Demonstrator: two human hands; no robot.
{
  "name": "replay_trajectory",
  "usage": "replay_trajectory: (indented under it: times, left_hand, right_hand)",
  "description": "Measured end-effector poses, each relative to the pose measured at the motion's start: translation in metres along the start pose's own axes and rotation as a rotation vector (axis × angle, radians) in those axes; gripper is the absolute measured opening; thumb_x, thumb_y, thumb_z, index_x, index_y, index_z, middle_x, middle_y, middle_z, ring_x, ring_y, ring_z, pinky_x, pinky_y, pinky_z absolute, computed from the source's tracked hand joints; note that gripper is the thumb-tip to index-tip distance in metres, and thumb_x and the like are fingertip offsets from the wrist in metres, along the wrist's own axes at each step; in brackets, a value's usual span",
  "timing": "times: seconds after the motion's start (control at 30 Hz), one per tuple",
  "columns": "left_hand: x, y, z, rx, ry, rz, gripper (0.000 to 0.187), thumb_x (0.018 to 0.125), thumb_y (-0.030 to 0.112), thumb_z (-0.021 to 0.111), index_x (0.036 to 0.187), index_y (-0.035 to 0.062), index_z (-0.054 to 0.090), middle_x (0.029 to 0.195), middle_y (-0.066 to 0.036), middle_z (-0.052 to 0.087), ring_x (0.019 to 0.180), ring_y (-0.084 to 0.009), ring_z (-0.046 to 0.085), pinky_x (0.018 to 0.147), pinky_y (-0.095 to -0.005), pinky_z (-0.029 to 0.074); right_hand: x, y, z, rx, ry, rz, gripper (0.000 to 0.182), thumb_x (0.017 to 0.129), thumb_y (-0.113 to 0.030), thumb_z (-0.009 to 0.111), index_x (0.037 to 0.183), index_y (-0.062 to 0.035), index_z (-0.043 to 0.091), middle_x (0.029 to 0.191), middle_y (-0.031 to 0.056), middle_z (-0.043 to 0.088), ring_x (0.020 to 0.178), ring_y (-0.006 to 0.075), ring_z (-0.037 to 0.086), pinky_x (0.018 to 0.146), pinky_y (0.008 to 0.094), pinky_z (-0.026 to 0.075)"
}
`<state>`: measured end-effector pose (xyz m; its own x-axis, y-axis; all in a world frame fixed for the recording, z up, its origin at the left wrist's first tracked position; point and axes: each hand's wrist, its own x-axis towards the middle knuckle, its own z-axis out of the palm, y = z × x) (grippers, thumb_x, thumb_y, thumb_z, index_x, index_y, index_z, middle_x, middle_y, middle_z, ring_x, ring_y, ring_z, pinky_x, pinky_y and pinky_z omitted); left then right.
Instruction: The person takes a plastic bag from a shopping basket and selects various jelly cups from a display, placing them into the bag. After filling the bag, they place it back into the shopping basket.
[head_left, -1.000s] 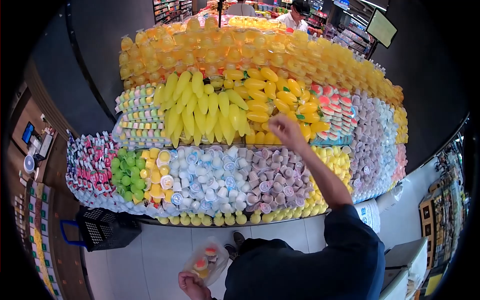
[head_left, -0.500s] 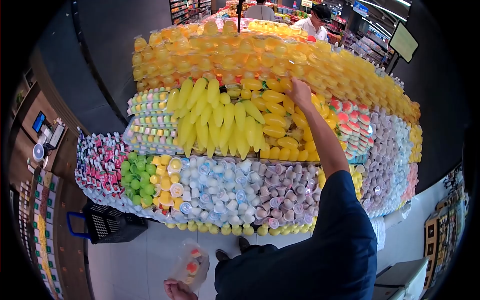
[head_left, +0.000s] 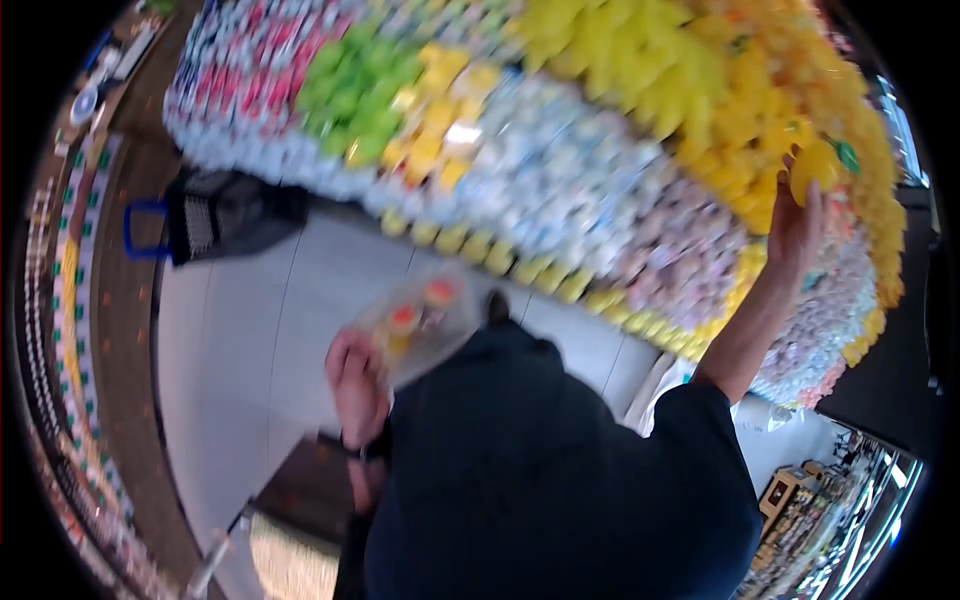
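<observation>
Raised at the right, my right hand (head_left: 797,228) has its fingers closed around a yellow mango-shaped jelly (head_left: 815,170) with a green leaf at its tip. Behind it lie more yellow fruit-shaped jellies (head_left: 735,165). Low at the left, my left hand (head_left: 352,370) grips a clear plastic bag (head_left: 452,335). Several pieces show through the plastic, red-and-white and yellowish ones, blurred by motion. The bag hangs over the floor, apart from the display.
The big display holds yellow banana-shaped packs (head_left: 625,60), green round packs (head_left: 360,95), white cups (head_left: 560,160) and purplish cups (head_left: 685,250). A black basket (head_left: 235,215) with a blue handle stands on the floor at left. Shelves line the far left and lower right.
My right hand has lifted off the yellow jellies with one in its grip. The left hand and bag have come up. The view has swung round, tilting the display.
</observation>
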<state>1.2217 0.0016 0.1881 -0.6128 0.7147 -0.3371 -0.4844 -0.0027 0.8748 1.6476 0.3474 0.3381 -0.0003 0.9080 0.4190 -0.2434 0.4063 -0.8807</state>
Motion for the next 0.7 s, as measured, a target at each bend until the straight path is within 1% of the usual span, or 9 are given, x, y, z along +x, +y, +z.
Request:
replay_trajectory:
  times: [0.07, 0.1, 0.13, 0.17, 0.23, 0.33, 0.43, 0.57, 0.7]
  left_hand:
    - [0.011, 0.016, -0.005, 0.008, -0.112, -0.07, 0.019, 0.091, -0.002, 0.044, 0.078, 0.0069, 0.054, 0.068, 0.005, 0.044, 0.059, -0.0031, 0.035, 0.053, -0.0206, 0.027]
    - [0.018, 0.022, -0.009, -0.015, -0.16, -0.108, 0.021, 0.091, -0.004, 0.042, 0.078, 0.0064, 0.055, 0.065, 0.006, 0.042, 0.056, -0.0026, 0.033, 0.052, -0.0204, 0.024]
    - [0.024, 0.025, -0.013, 0.005, -0.163, -0.117, 0.021, 0.091, -0.004, 0.042, 0.078, 0.0064, 0.055, 0.065, 0.006, 0.042, 0.056, -0.0026, 0.033, 0.052, -0.0204, 0.024]
    - [0.031, 0.028, -0.014, -0.005, -0.201, -0.115, 0.02, 0.092, -0.004, 0.043, 0.079, 0.0068, 0.054, 0.063, 0.005, 0.042, 0.053, -0.0026, 0.03, 0.048, -0.0206, 0.022]
    - [0.038, 0.032, -0.019, -0.022, -0.261, -0.132, 0.02, 0.093, -0.004, 0.043, 0.08, 0.0064, 0.054, 0.066, 0.004, 0.046, 0.053, -0.003, 0.033, 0.048, -0.0198, 0.025]
    - [0.044, 0.038, -0.012, -0.019, -0.277, -0.094, 0.019, 0.093, -0.004, 0.043, 0.081, 0.0053, 0.055, 0.071, 0.003, 0.05, 0.058, -0.0033, 0.038, 0.052, -0.0187, 0.03]
    - [0.047, 0.04, -0.016, -0.037, -0.333, -0.094, 0.019, 0.093, -0.004, 0.043, 0.082, 0.0045, 0.055, 0.075, 0.001, 0.054, 0.062, -0.0038, 0.041, 0.056, -0.018, 0.033]
    - [0.041, 0.048, -0.011, -0.057, -0.286, -0.08, 0.019, 0.092, -0.004, 0.043, 0.081, 0.0048, 0.054, 0.073, 0.002, 0.051, 0.06, -0.0037, 0.039, 0.054, -0.0188, 0.031]
    - [0.036, 0.046, -0.018, -0.091, -0.302, -0.084, 0.019, 0.092, -0.004, 0.043, 0.079, 0.0056, 0.053, 0.071, 0.003, 0.047, 0.058, -0.004, 0.036, 0.051, -0.0204, 0.026]
  right_hand:
    - [-0.086, 0.031, 0.071, 0.035, -0.018, 0.084, 0.045, 0.091, -0.016, 0.065, 0.131, -0.0011, 0.052, 0.124, 0.0147, 0.061, 0.112, 0.023, 0.06, 0.093, 0.035, 0.048]
    - [-0.122, 0.043, 0.103, -0.766, 0.059, 0.38, 0.04, 0.088, -0.017, 0.069, 0.125, -0.0033, 0.058, 0.121, 0.0105, 0.063, 0.108, 0.0186, 0.061, 0.09, 0.034, 0.049]
    - [-0.163, 0.064, 0.14, -0.512, 0.074, 0.54, 0.037, 0.084, -0.019, 0.074, 0.117, -0.005, 0.064, 0.116, 0.007, 0.065, 0.105, 0.0153, 0.061, 0.088, 0.0324, 0.049]
    - [-0.197, 0.085, 0.165, -0.052, -0.287, 0.458, 0.041, 0.08, -0.015, 0.076, 0.117, -0.0046, 0.061, 0.115, 0.0071, 0.064, 0.106, 0.0163, 0.06, 0.089, 0.0324, 0.048]
    - [-0.233, 0.096, 0.23, 0.231, -0.546, 0.683, 0.049, 0.077, -0.012, 0.078, 0.12, -0.0058, 0.056, 0.119, 0.0081, 0.061, 0.111, 0.0187, 0.056, 0.097, 0.035, 0.043]
    - [-0.275, 0.155, 0.267, -0.037, -0.971, 0.394, 0.064, 0.075, -0.008, 0.077, 0.131, -0.0039, 0.047, 0.128, 0.0109, 0.053, 0.117, 0.0234, 0.054, 0.099, 0.0361, 0.043]
    - [-0.292, 0.173, 0.288, -0.311, -1.078, 0.387, 0.063, 0.077, -0.006, 0.074, 0.134, -0.0027, 0.045, 0.134, 0.0139, 0.049, 0.123, 0.0252, 0.052, 0.097, 0.035, 0.045]
    - [-0.3, 0.182, 0.299, -0.118, -1.038, 0.645, 0.056, 0.081, -0.006, 0.07, 0.132, -0.0035, 0.048, 0.131, 0.016, 0.053, 0.118, 0.0265, 0.057, 0.093, 0.0353, 0.049]
    - [-0.305, 0.192, 0.286, -0.181, -1.124, 0.592, 0.039, 0.086, -0.006, 0.062, 0.124, -0.0033, 0.054, 0.111, 0.0148, 0.065, 0.103, 0.0279, 0.065, 0.086, 0.0361, 0.052]
